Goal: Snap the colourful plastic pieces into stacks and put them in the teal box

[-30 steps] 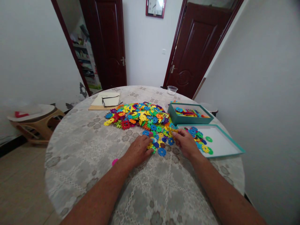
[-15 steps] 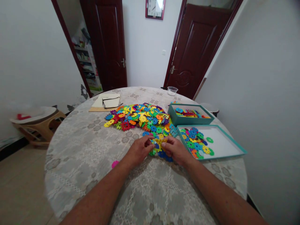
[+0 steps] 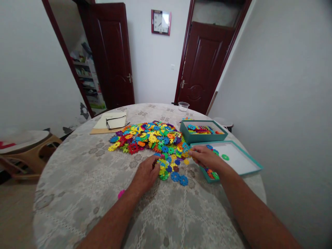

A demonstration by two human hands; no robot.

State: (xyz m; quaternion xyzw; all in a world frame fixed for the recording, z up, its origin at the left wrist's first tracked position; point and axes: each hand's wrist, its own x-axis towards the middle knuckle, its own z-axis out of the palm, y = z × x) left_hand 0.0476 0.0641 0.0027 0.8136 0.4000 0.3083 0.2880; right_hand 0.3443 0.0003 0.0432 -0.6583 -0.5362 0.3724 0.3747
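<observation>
My left hand rests at the near edge of the loose flower-shaped pieces, its fingers curled beside yellow and green pieces; whatever its fingertips hold is hidden. Farther right, my right hand pinches a yellow piece above the left edge of the shallow tray. Behind both hands spreads a big heap of coloured pieces. Two blue pieces lie on the cloth between my hands. Inside the tray are more coloured discs, partly covered by my right hand.
A teal box of coloured pieces stands behind the tray. Black glasses lie on papers at the back left. A clear bowl sits at the far edge. One pink piece is beside my left forearm.
My hands have moved apart. My right hand has gone right to the tray's edge with a yellow piece, while my left stays by the near pieces. The view has shifted and tilted upward.
</observation>
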